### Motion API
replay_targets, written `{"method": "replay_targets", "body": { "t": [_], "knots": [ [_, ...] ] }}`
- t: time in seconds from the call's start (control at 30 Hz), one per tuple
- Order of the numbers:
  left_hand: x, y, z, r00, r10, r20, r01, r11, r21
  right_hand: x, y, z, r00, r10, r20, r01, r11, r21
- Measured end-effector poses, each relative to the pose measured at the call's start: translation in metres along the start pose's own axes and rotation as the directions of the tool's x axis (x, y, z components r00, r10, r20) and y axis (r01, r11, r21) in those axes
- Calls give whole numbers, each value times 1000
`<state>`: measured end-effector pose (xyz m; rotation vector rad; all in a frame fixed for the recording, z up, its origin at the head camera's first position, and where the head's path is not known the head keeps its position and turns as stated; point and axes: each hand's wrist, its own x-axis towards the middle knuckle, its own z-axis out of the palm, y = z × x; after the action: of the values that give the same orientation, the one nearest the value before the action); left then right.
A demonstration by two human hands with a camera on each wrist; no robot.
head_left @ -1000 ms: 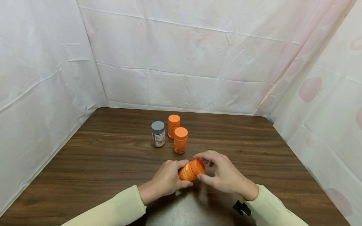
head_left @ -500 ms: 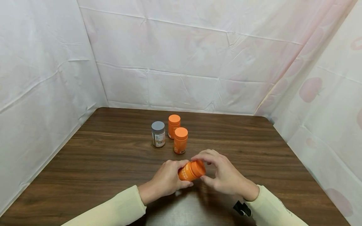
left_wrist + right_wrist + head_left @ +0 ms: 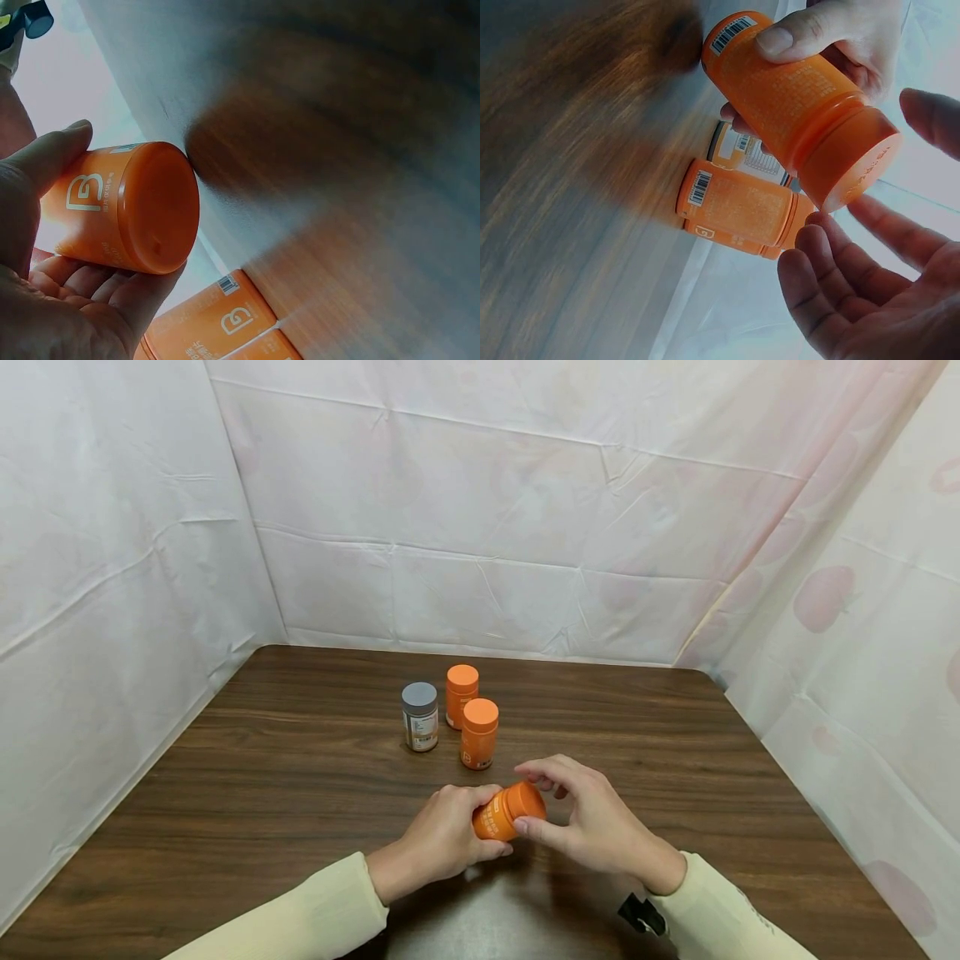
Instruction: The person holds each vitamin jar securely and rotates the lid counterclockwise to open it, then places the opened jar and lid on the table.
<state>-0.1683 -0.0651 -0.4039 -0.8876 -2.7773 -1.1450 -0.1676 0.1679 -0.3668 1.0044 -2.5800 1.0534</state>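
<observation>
Over the near half of the dark wooden table (image 3: 300,785), an orange bottle (image 3: 495,816) lay tilted in the left hand (image 3: 444,833), its lid (image 3: 528,799) toward the right hand (image 3: 592,822). The left thumb and fingers were wrapped round the body, gripping it. The right hand was unclenched about the lid, thumb apart from it in the right wrist view, fingertips (image 3: 868,212) beside the rim; I could not tell whether they touched. Farther back, three bottles stood upright: a front orange bottle (image 3: 478,737), a rear orange bottle (image 3: 461,693) just behind it, and a grey-lidded bottle (image 3: 420,718) to their left. A black clip (image 3: 642,912) sat by the right sleeve (image 3: 720,906).
</observation>
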Motion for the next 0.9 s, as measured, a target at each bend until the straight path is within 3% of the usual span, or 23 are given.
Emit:
{"method": "replay_targets", "body": {
  "t": [0.3,0.53,0.9],
  "knots": [
    [0,1,0,1000,-17,0,17,1000,-6,2,-3,0,991,129,-41,-129,992,-5],
    [0,1,0,1000,-24,7,24,1000,-11,3,-3,0,975,223,-3,-223,975,13],
    [0,2,0,1000,-20,3,20,1000,-19,4,-3,1,972,234,25,-234,972,5]
  ]
}}
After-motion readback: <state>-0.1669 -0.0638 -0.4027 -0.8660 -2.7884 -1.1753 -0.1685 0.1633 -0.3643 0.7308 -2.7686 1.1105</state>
